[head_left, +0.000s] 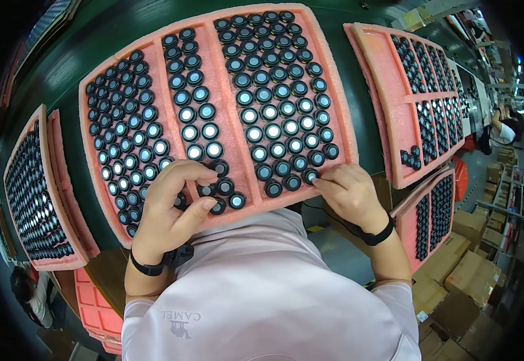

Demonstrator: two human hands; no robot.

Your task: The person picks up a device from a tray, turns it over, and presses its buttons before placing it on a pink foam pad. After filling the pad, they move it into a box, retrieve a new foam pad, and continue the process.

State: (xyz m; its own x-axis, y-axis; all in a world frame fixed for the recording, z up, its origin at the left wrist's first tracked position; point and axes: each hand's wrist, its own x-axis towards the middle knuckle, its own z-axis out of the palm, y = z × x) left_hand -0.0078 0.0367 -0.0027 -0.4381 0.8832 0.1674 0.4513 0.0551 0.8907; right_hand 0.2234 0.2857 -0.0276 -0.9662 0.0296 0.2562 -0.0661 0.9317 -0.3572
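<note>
A pink foam tray point(247, 177) lies in front of me, filled with rows of small round black parts with pale shiny disc faces; their exact kind I cannot make out. My left hand point(171, 207) curves over the tray's near edge, thumb and forefinger apart. Between and beside those fingertips sit a few black parts point(206, 190), slightly out of line with the rows. At the near right corner, my right hand point(351, 191) has its fingers pressed together against the side of a round black part point(310, 175). A dark band circles each wrist.
Another filled pink tray point(72, 262) stands at the left, over a second foam sheet. At the right are stacked pink trays point(401, 174) and a lower pink tray point(415, 256). Cardboard boxes point(475, 280) fill the lower right. Other people are at both far sides.
</note>
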